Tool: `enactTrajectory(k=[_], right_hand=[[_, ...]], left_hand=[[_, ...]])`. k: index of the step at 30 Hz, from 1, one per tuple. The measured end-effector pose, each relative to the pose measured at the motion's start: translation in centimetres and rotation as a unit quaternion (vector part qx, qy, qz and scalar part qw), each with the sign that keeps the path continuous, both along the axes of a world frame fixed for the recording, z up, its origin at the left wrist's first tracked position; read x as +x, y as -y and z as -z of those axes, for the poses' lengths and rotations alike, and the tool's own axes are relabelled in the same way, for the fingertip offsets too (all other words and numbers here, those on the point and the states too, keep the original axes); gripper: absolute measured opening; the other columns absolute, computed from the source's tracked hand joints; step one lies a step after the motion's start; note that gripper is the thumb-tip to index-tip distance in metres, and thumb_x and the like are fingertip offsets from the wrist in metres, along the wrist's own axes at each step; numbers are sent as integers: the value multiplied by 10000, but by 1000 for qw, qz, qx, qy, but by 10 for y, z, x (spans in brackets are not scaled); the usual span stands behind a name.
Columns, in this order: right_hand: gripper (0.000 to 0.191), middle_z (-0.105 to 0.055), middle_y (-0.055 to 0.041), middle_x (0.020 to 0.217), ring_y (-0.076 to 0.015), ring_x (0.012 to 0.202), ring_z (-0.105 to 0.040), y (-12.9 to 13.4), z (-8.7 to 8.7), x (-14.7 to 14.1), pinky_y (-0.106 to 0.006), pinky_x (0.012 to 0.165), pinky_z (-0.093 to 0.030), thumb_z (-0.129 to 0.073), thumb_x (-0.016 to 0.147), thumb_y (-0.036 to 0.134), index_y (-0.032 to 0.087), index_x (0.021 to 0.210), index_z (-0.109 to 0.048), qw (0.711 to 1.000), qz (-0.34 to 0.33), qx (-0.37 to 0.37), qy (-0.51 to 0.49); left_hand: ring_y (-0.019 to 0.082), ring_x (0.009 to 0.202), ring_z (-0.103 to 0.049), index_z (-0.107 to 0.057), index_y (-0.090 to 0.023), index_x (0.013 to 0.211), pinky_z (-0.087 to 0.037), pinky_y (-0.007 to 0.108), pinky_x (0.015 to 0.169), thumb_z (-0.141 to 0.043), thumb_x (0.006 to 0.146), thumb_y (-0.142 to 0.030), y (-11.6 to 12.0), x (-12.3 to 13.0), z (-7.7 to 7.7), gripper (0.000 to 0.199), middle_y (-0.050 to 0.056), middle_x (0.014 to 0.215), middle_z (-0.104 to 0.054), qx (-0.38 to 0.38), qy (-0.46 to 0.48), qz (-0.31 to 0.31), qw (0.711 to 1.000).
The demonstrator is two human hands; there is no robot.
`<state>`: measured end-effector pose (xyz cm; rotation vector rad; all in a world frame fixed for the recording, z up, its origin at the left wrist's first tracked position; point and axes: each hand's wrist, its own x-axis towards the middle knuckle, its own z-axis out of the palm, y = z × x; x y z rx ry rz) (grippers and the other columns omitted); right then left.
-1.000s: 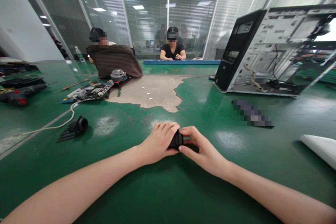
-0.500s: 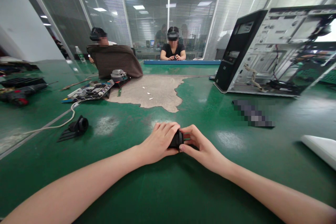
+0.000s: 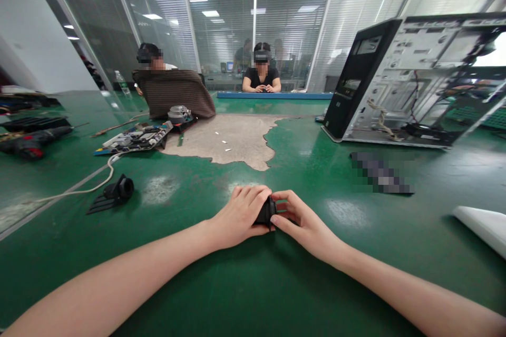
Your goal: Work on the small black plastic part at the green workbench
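My left hand (image 3: 243, 213) is wrapped over a small black plastic part (image 3: 265, 214) and presses it to the green tabletop. Most of that part is hidden under the palm and fingers, so its kind cannot be made out. From the right, my right hand (image 3: 294, 213) grips its rim, thumb at the near side and fingertips at the far side. Farther left lies a black piece (image 3: 118, 188) with a round barrel and a slotted base.
An open computer case (image 3: 389, 84) stands at the right. A circuit board (image 3: 134, 138) and a power drill (image 3: 29, 139) lie left. A white object (image 3: 482, 226) sits at the right edge. Two people, one (image 3: 261, 71) directly opposite, sit across the table.
Both hands keep their hold on the black part. The fingers of my right hand have shifted slightly around its rim, and the view has tilted a little.
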<state>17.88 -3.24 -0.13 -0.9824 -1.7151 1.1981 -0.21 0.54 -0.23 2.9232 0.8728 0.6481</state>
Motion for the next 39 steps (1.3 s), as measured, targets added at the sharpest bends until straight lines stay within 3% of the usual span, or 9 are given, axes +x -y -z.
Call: enactTrajectory(k=[6,10,16,25,29,34,39], right_hand=[[210,-469,-28,1050,-163,992,-522,1,3,2,-340,873,-481,-533,814,194,243,1004,-457,996,-8,84,7],[155,-455,-36,1036,-159,949,-531,0,4,1,-308,784,-521,-519,827,226,229,971,-462,998,4,68,-2],[249,-504,-32,988,-150,884,-560,0,2,-1,-315,748,-528,-508,828,193,226,1050,-401,1000,3,14,8],[205,-474,-28,1036,-176,988,-509,2,5,3,-365,884,-460,-522,817,181,247,1001,-463,992,15,117,47],[181,-480,-27,1008,-171,945,-527,1,5,1,-362,848,-483,-520,815,188,235,978,-459,994,20,107,33],[283,-503,-38,1019,-166,915,-555,0,3,-1,-372,830,-493,-515,817,175,229,1070,-400,998,16,52,40],[260,-483,-28,1026,-169,965,-516,2,4,2,-370,884,-461,-523,814,171,244,1047,-433,992,10,114,56]], left_hand=[[282,1029,-432,-261,-139,1228,-331,413,834,-600,771,-322,1,0,-1,598,136,1215,-448,2,-3,-1,1000],[278,1029,-435,-266,-146,1220,-329,410,842,-590,779,-357,0,1,-1,586,129,1209,-453,0,2,2,1000],[275,1026,-438,-262,-150,1223,-332,405,839,-595,774,-357,1,1,-2,596,126,1211,-454,-6,-1,-1,1000],[276,1009,-441,-266,-148,1228,-336,405,825,-595,772,-353,2,0,-3,599,126,1202,-458,-3,-4,-8,1000],[278,1022,-434,-264,-143,1227,-329,409,839,-600,770,-353,2,1,-3,605,128,1210,-453,-5,-1,-6,1000],[281,1035,-429,-261,-148,1224,-328,414,845,-596,773,-345,2,0,-3,595,131,1220,-446,-11,-6,-5,1000],[283,1024,-433,-259,-143,1228,-332,412,834,-612,761,-335,2,0,-4,616,130,1213,-449,-7,-11,-9,1000]])
